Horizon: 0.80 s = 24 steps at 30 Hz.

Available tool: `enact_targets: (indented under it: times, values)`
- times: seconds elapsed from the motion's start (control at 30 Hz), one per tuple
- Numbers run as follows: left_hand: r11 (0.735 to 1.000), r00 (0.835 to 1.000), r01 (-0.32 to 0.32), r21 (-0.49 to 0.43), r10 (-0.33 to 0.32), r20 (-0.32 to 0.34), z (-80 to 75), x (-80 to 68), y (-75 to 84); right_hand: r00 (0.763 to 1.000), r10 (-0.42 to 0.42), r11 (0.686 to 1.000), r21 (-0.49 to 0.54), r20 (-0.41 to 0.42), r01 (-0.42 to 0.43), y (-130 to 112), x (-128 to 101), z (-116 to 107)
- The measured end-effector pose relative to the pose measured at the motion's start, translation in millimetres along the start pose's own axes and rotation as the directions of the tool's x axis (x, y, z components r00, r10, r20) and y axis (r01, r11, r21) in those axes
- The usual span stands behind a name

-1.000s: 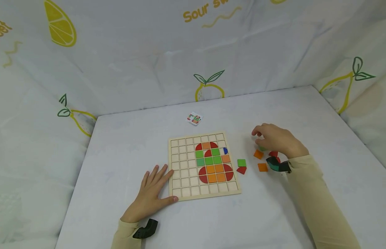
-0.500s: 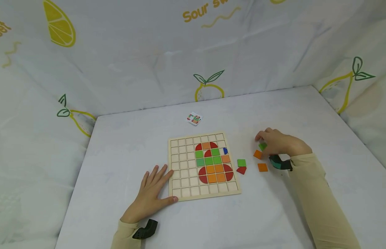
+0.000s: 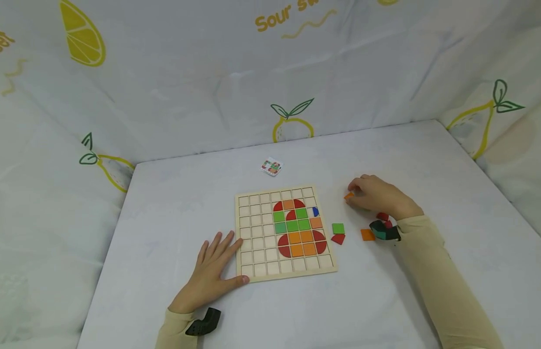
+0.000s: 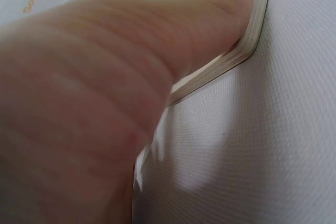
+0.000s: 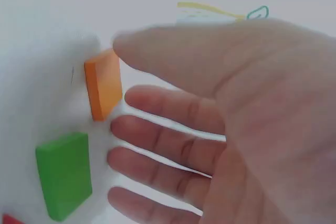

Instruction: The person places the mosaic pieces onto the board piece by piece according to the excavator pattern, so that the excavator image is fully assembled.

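A wooden grid board [image 3: 257, 228] lies on the white table with red, green, orange and blue tiles set in its right half. My left hand [image 3: 215, 264] rests flat at the board's lower-left corner. Its thumb [image 4: 231, 9] presses against the board's edge [image 4: 254, 35]. To the right of the board, my right hand [image 3: 357, 195] pinches an orange square tile [image 3: 349, 196] between thumb and forefinger, just above the table. In the right wrist view the orange tile [image 5: 104, 85] sits at my fingertips [image 5: 128, 98], with a green tile [image 5: 64, 174] lying below it.
Loose tiles lie right of the board: a green square [image 3: 338, 228], a red piece [image 3: 338, 238], an orange square [image 3: 367, 234] and red pieces [image 3: 383, 216] by my wrist. A small picture card [image 3: 272, 166] lies behind the board. Fruit-printed cloth walls surround the table.
My right hand dropped onto the loose tiles, took hold of an orange square and moved it up and left. The left hand and board stayed still.
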State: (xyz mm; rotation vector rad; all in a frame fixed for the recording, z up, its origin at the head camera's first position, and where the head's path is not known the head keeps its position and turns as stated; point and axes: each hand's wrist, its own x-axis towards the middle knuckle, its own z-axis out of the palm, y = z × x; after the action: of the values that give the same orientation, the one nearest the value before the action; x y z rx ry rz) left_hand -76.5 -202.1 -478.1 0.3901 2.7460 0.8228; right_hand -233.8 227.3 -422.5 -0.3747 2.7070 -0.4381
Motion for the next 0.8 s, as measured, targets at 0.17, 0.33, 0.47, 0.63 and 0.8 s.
enact_targets:
  times: [0.17, 0.33, 0.47, 0.63, 0.8]
  values:
    - [1.0, 1.0, -0.006, -0.002, 0.006, -0.004, -0.9, -0.6, 1.2, 0.999, -0.026, 1.0, 0.0, -0.02, 0.026, -6.9, 5.0, 5.3]
    - [1.0, 1.0, -0.005, -0.007, 0.005, -0.004, -1.2, -1.0, 1.0, 0.994, -0.069, 0.996, 0.047, -0.083, 0.073, -16.2, 6.6, 7.5]
    - [1.0, 1.0, -0.005, -0.003, 0.005, 0.005, -2.1, -1.0, 0.3, 0.983, -0.121, 0.987, 0.091, -0.141, 0.134, -27.8, 6.4, 2.6]
    - [1.0, 0.999, 0.015, -0.005, -0.015, 0.03, -4.4, -0.7, -0.2, 0.966, -0.192, 0.971, 0.108, -0.175, 0.213, -52.4, 10.5, -4.4]
    - [1.0, 0.999, 0.022, 0.001, -0.022, 0.044, -4.5, -0.2, -1.5, 0.958, -0.232, 0.962, 0.108, -0.168, 0.252, -80.5, 20.5, -6.7]
